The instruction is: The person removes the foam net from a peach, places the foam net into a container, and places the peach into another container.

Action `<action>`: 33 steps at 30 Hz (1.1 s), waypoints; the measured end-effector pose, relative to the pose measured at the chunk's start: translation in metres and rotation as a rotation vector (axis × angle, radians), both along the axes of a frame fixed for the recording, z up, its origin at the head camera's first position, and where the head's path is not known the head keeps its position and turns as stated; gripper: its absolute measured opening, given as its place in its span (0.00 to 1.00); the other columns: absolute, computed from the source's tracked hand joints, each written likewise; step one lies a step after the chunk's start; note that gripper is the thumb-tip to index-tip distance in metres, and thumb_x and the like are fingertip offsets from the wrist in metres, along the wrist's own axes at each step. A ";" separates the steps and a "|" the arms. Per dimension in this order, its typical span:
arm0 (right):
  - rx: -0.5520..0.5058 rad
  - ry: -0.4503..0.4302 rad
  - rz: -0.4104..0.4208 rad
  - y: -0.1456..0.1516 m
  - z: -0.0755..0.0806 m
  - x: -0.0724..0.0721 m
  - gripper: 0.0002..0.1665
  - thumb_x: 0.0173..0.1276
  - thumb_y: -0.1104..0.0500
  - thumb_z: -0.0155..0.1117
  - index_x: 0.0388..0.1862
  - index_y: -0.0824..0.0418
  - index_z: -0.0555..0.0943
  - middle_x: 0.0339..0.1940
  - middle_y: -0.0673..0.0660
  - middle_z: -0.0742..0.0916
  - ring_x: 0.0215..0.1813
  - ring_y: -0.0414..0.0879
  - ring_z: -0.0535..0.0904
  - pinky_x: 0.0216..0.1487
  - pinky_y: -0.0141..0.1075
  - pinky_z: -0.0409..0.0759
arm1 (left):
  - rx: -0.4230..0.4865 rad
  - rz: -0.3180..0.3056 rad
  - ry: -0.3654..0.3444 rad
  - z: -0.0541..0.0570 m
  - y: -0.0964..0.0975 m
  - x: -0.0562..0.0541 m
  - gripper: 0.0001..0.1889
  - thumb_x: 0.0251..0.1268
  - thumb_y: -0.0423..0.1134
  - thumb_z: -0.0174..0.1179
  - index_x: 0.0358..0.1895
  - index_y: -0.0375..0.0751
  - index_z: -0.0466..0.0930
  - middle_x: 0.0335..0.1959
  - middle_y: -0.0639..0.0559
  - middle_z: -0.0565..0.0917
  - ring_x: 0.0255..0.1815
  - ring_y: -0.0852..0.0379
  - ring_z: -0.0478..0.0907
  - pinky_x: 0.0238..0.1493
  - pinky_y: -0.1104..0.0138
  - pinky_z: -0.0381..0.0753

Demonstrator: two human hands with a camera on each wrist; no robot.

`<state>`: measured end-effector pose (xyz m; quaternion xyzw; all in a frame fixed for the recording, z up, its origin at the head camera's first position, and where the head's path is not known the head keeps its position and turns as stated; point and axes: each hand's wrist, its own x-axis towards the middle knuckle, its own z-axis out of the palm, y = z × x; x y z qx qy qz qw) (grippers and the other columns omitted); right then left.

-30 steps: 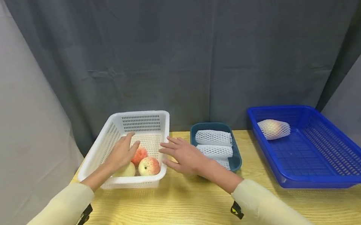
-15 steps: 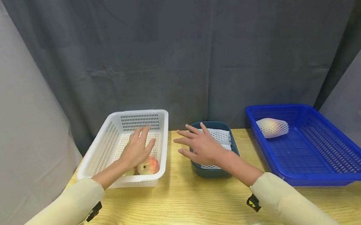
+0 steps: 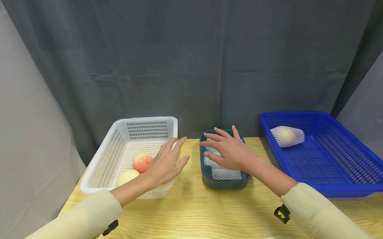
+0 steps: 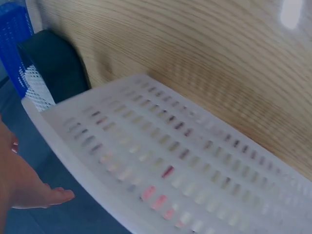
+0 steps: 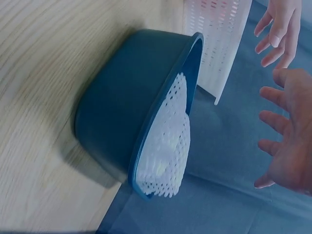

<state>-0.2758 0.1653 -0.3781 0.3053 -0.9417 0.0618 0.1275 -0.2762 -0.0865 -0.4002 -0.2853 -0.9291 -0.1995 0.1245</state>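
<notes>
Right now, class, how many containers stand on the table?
3: the white basket on the left, the teal bin in the middle, the blue basket on the right. None seems hidden.

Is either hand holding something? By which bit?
Nothing is held: the left hand hovers over the white rectangular plastic basket, the right hand over the dark teal rounded plastic tub, both open.

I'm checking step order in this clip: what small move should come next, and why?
Probably lowering the right hand to pinch a white net sleeve: the hand is spread, holding nothing, above the teal bin of sleeves. The visible fruits in the white basket are bare, while a netted fruit sits in the blue basket.
</notes>
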 end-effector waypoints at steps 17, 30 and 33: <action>-0.020 0.032 -0.037 0.036 0.003 0.004 0.27 0.76 0.44 0.58 0.71 0.48 0.75 0.74 0.57 0.72 0.76 0.64 0.57 0.66 0.76 0.40 | -0.029 -0.067 -0.002 0.005 0.041 0.004 0.32 0.76 0.51 0.53 0.77 0.45 0.60 0.73 0.36 0.64 0.70 0.38 0.65 0.64 0.46 0.71; 0.009 -0.001 -0.117 0.078 0.003 0.007 0.30 0.75 0.44 0.59 0.71 0.52 0.73 0.75 0.59 0.70 0.77 0.66 0.54 0.65 0.77 0.39 | -0.015 -0.117 -0.094 0.004 0.064 0.014 0.32 0.78 0.52 0.50 0.78 0.47 0.57 0.75 0.38 0.60 0.72 0.39 0.62 0.64 0.46 0.71; 0.015 -0.003 -0.137 0.088 0.003 0.008 0.29 0.75 0.45 0.59 0.71 0.52 0.74 0.74 0.60 0.71 0.76 0.67 0.55 0.65 0.77 0.39 | -0.036 -0.147 -0.083 0.004 0.071 0.016 0.32 0.78 0.53 0.49 0.78 0.47 0.56 0.75 0.39 0.59 0.72 0.39 0.61 0.65 0.47 0.69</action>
